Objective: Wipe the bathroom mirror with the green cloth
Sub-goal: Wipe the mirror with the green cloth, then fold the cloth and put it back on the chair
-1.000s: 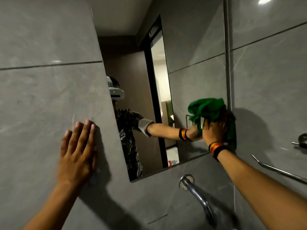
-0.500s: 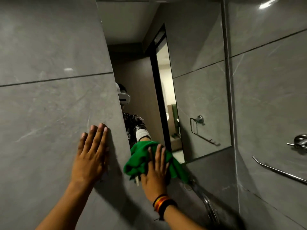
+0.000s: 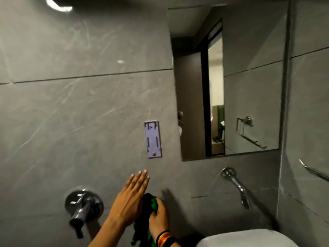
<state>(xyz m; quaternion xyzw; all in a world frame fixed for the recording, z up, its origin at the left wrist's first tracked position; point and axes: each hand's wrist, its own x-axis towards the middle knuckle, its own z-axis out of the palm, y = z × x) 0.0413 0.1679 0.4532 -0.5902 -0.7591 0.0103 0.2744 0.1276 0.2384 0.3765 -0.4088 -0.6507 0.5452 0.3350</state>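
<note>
The bathroom mirror [image 3: 249, 86] hangs on the grey tiled wall at upper right, reflecting a doorway and a towel holder. Well below its lower left corner, my right hand [image 3: 159, 218] grips the bunched green cloth [image 3: 150, 205], part of which hangs down dark toward the bottom edge. My left hand [image 3: 130, 198] is in front of the cloth with flat, extended fingers, holding nothing and off the wall. Neither hand touches the mirror.
A purple-grey mounting plate [image 3: 153, 139] is fixed to the wall left of the mirror. A chrome tap handle [image 3: 83, 206] juts out at lower left, a chrome spout [image 3: 236, 186] sits under the mirror, a white basin rim [image 3: 249, 239] lies at bottom right, and a towel rail [image 3: 313, 170] runs along the right wall.
My right hand has dropped with the cloth from the mirror's lower edge to well below it. My left hand has left the wall and moved down beside the cloth. The view has pulled back.
</note>
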